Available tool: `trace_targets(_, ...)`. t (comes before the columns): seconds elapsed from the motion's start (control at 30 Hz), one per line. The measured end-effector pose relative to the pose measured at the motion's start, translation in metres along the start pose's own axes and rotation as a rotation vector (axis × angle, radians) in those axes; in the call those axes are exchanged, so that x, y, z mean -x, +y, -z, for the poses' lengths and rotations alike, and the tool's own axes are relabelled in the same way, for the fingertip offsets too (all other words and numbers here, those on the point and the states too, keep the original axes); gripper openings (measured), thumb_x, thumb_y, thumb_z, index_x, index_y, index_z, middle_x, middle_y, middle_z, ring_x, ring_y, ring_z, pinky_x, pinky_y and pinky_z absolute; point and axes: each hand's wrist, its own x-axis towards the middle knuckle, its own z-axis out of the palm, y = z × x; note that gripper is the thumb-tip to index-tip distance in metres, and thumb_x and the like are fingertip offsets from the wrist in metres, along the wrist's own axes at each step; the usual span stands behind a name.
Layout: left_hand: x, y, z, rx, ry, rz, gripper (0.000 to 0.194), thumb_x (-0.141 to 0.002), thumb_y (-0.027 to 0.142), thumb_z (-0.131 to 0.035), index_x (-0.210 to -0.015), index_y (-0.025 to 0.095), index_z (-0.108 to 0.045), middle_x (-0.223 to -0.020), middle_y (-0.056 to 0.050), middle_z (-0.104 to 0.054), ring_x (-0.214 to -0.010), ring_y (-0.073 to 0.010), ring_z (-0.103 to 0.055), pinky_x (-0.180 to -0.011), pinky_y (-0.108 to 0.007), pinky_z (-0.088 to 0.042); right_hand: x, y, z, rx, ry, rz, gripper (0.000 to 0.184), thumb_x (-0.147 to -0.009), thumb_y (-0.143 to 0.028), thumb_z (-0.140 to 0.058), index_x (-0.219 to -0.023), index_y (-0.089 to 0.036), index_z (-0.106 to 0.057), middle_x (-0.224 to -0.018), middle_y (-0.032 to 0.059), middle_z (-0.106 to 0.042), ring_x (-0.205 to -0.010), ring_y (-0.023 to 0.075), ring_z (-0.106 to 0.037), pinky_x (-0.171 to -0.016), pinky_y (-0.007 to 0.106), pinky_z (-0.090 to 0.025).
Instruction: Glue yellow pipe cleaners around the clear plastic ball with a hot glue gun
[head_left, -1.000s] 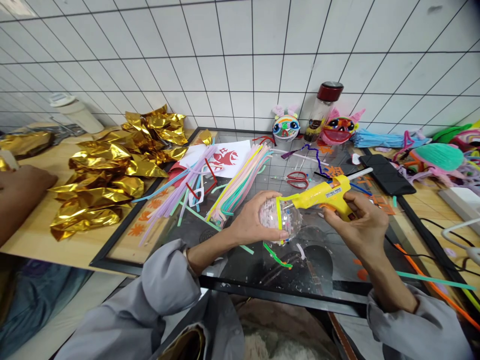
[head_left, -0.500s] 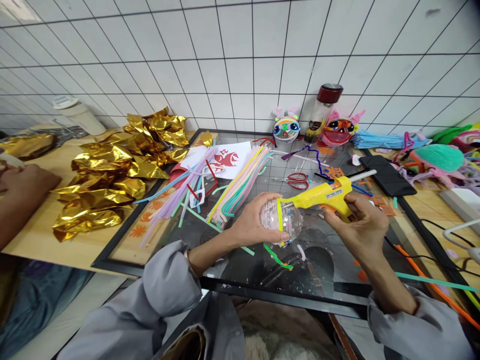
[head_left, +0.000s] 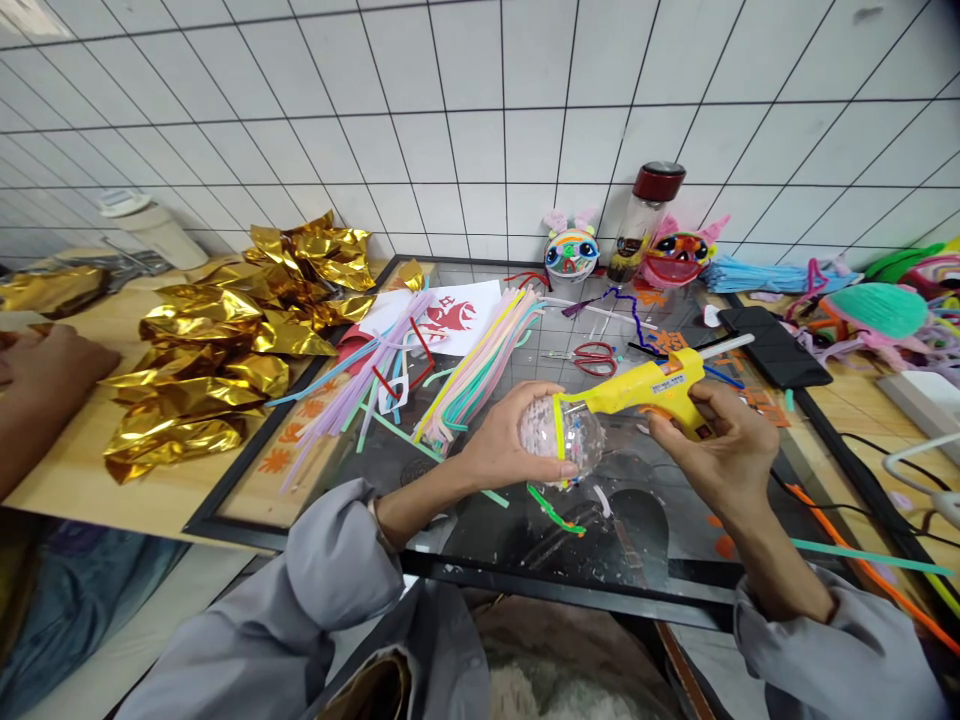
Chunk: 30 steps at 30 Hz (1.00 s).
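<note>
My left hand [head_left: 504, 440] grips a clear plastic ball [head_left: 581, 440] with a yellow pipe cleaner [head_left: 559, 428] running round its middle; one side of it looks covered in pale pink. In my right hand [head_left: 727, 445] is a yellow glue gun [head_left: 637, 388], a white glue stick [head_left: 726, 347] poking from its back. The gun's nozzle points left and meets the ball near the yellow band. Below the ball, a green pipe cleaner piece [head_left: 553, 510] and a short white piece [head_left: 602, 502] lie on the dark tabletop.
Bundled pastel pipe cleaners [head_left: 480, 375], red scissors [head_left: 594, 358] and crumpled gold foil [head_left: 202, 320] lie beyond and left. Two decorated animal-face balls [head_left: 571, 250] and a glass bottle [head_left: 637, 225] stand by the tiled wall. A phone [head_left: 776, 345] is at right; another person's hand [head_left: 56, 365] at far left.
Both hands, the ball and the glue gun stay almost where they were. The view has shifted very slightly, and the other person's hand at the far left has moved a little.
</note>
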Motion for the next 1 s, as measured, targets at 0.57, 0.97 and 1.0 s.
trace_targets(0.57, 0.0, -0.004, -0.001, -0.044, 0.004, -0.022, 0.079, -0.054, 0.033, -0.088, -0.124, 0.017, -0.055, -0.129, -0.012, -0.06, -0.117, -0.0297, -0.059, -0.106, -0.046, -0.044, 0.002, 0.011, 0.002, -0.098, -0.02, 0.069, 0.019, -0.07, -0.027, -0.074, -0.085, -0.023, -0.062, -0.076, -0.0008, -0.065, -0.058, 0.0136, -0.057, -0.05, 0.026, -0.046)
trace_targets(0.97, 0.0, -0.004, -0.002, -0.03, 0.009, -0.027, 0.078, -0.053, 0.034, -0.087, -0.123, 0.016, -0.056, -0.128, -0.013, -0.06, -0.115, -0.0303, -0.06, -0.105, -0.045, -0.045, 0.0, -0.001, 0.0, -0.028, 0.042, 0.077, 0.016, -0.072, -0.025, -0.072, -0.08, -0.022, -0.059, -0.065, -0.0047, -0.056, -0.05, 0.0091, -0.046, -0.045, 0.022, -0.038)
trace_targets(1.0, 0.0, -0.004, -0.002, -0.034, 0.012, -0.03, 0.078, -0.053, 0.034, -0.087, -0.123, 0.016, -0.056, -0.128, -0.012, -0.06, -0.115, -0.0304, -0.06, -0.106, -0.045, -0.045, 0.0, -0.001, 0.0, -0.026, 0.039, 0.065, 0.016, -0.072, -0.026, -0.072, -0.08, -0.023, -0.059, -0.066, -0.0047, -0.056, -0.05, 0.0093, -0.046, -0.045, 0.023, -0.038)
